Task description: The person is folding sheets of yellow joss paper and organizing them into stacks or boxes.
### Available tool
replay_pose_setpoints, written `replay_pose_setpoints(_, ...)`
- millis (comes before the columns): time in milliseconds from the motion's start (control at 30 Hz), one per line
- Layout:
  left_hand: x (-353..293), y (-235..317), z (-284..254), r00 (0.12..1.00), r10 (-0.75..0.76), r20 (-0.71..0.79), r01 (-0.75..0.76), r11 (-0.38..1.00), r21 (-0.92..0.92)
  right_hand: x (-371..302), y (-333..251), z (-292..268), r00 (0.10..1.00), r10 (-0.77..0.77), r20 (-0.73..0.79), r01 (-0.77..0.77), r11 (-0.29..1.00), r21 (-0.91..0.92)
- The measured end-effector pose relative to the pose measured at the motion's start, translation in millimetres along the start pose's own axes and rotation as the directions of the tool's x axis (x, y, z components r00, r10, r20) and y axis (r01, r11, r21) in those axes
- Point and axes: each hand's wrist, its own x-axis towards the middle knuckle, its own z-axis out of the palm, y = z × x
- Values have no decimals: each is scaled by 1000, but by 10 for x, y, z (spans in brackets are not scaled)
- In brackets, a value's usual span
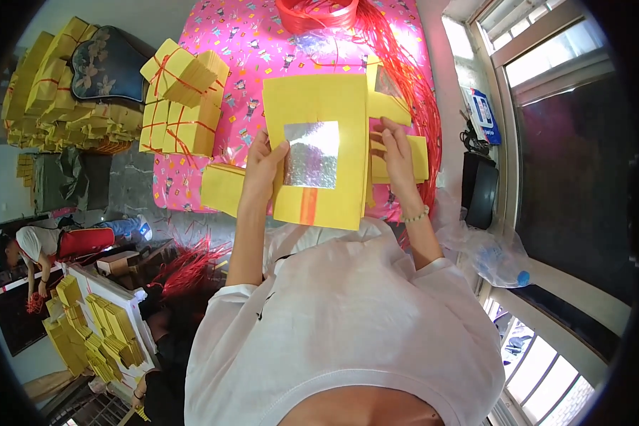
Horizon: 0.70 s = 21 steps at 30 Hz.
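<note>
Single view, worn on the head, looking steeply down over the white shirt (pixel 348 319) and out across the pink patterned tabletop (pixel 263 42) ahead. Close in: hands (pixel 263 174) and the yellow foil-centred paper sheet (pixel 319 156) fill the middle, forearms entering from below (fisheye lens, so straight window frames (pixel 547 71) at right bend toward the dark rim). Wide enough to catch floor and stacked yellow paper bundles (pixel 57 92) far left. No second view, so no shared ground.
</note>
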Motion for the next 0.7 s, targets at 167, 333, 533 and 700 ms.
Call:
replay_pose_setpoints(167,67,-36,-8,943,-274,190,299,947,-117,88,-271,10,936,-264,234,252,965,77)
replay_pose_setpoints(333,-53,-211,206,678,-483,555,683,693,-232,283,-409,-103,850,-328,413,247,939,237)
replay_pose_setpoints(533,-42,-293,210,569,-459,683,782,560,-275,474,-355,-331,754,-284,593,279,955,102)
replay_pose_setpoints(700,-191,-18,130,915,-4,404,-206,856,474,395,-265,-283,867,-246,433,211,969,127)
